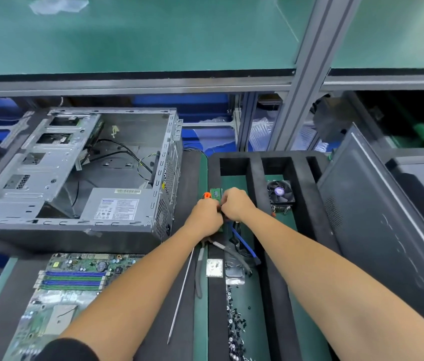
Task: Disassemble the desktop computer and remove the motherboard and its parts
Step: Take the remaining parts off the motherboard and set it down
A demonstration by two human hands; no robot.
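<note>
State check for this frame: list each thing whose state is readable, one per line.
computer case: lying on its side, open, motherboard out, power supply inside
motherboard: out of the case, flat on the bench, memory slots empty
cooler fan: removed, set in the foam tray
memory modules: in the tray, under both hands
left hand: curled, gripping
right hand: curled, gripping
screws: loose, scattered in the tray

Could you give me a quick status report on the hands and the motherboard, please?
Left hand and right hand together over the foam tray, gripping a small green module. Motherboard out of the case. Nothing in the way.
</note>
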